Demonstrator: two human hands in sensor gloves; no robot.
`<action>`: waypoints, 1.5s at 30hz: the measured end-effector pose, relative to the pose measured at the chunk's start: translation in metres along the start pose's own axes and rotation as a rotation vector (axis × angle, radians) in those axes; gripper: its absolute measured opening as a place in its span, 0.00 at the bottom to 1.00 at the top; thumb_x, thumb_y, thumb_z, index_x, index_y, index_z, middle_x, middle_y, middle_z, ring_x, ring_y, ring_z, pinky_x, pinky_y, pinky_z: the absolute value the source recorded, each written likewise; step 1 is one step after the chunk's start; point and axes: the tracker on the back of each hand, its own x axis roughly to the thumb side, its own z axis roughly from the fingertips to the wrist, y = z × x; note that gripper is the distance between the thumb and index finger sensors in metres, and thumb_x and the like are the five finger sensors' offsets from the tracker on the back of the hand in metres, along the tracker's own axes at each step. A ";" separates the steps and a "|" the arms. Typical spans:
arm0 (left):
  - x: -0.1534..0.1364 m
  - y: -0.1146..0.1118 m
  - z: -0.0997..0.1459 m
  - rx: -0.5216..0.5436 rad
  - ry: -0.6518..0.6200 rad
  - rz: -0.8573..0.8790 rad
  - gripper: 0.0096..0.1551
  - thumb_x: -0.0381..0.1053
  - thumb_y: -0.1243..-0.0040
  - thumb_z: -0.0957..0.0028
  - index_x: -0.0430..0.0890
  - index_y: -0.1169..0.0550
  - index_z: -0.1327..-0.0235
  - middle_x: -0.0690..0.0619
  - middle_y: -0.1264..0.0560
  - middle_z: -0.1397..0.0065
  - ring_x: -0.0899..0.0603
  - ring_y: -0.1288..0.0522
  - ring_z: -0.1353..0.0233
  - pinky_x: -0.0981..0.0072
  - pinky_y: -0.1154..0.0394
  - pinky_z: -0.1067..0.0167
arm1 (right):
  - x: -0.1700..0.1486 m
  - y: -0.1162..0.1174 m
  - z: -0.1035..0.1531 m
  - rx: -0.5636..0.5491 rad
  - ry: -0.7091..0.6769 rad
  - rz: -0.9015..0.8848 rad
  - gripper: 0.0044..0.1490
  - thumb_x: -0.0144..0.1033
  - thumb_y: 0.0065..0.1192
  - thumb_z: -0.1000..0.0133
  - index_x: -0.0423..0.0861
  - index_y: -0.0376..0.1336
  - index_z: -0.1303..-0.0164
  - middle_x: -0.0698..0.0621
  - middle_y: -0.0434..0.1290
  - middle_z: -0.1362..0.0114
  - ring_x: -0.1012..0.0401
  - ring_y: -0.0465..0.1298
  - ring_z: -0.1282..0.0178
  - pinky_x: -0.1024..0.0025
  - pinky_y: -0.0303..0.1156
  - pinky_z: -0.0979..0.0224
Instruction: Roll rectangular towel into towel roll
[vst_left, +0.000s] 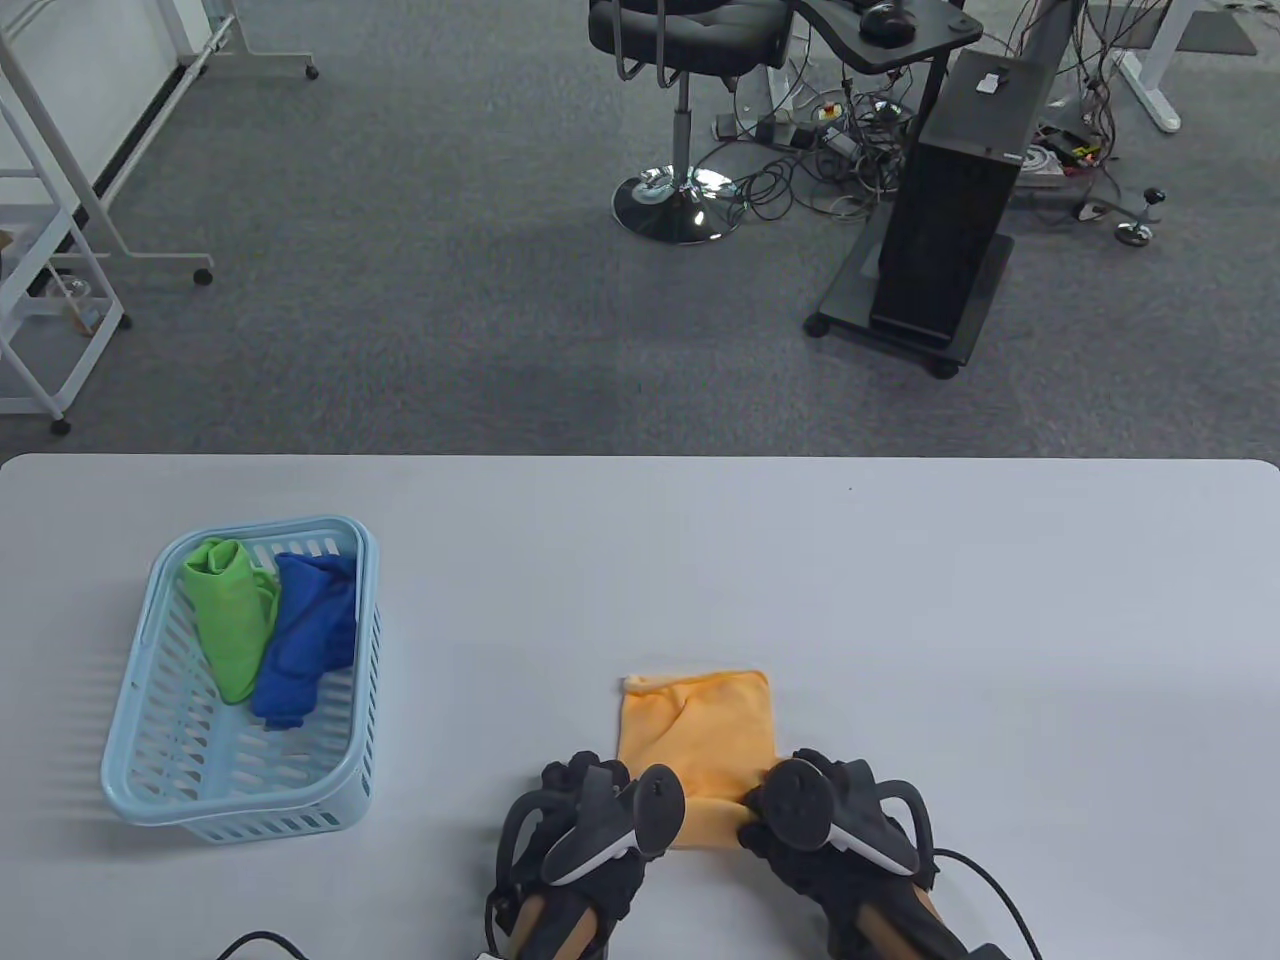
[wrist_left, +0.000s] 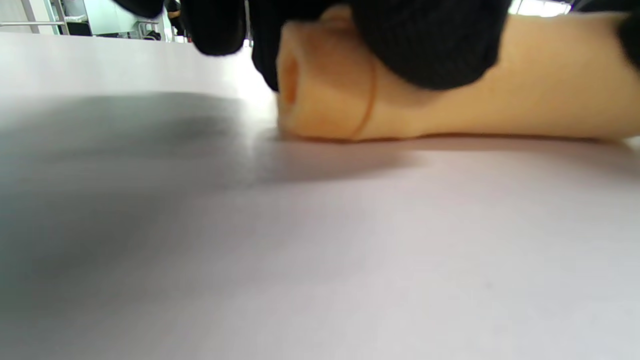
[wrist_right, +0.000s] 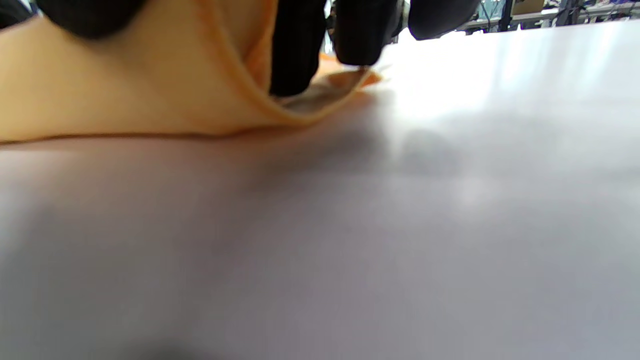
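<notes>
Table view: trackers hide fingers gripping orange towel.

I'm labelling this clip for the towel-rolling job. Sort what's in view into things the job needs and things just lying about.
Part of the job:
- orange towel, near end curled into a roll
- left hand, gripping the roll's left end
- right hand, on its right end
- table

Just lying about:
- blue basket
- green towel inside it
- blue towel inside it
</notes>
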 end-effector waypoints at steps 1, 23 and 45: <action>0.001 0.001 0.001 -0.002 -0.002 -0.010 0.37 0.58 0.44 0.62 0.44 0.21 0.39 0.43 0.32 0.26 0.30 0.42 0.22 0.29 0.48 0.29 | 0.000 -0.001 0.000 0.001 -0.001 -0.012 0.40 0.56 0.48 0.61 0.50 0.71 0.45 0.48 0.64 0.31 0.47 0.59 0.22 0.40 0.53 0.24; -0.015 0.008 0.003 0.034 0.048 0.157 0.29 0.62 0.43 0.56 0.52 0.28 0.43 0.42 0.41 0.25 0.31 0.46 0.22 0.28 0.51 0.29 | 0.002 -0.006 0.003 -0.017 -0.002 -0.074 0.41 0.55 0.62 0.63 0.54 0.65 0.37 0.45 0.55 0.24 0.45 0.55 0.21 0.36 0.48 0.23; 0.000 -0.001 0.001 -0.054 -0.079 -0.002 0.50 0.67 0.32 0.68 0.52 0.32 0.29 0.42 0.41 0.22 0.29 0.50 0.20 0.27 0.54 0.29 | 0.006 0.003 -0.002 0.058 0.039 0.042 0.48 0.51 0.65 0.63 0.53 0.57 0.29 0.45 0.55 0.24 0.45 0.56 0.21 0.36 0.49 0.23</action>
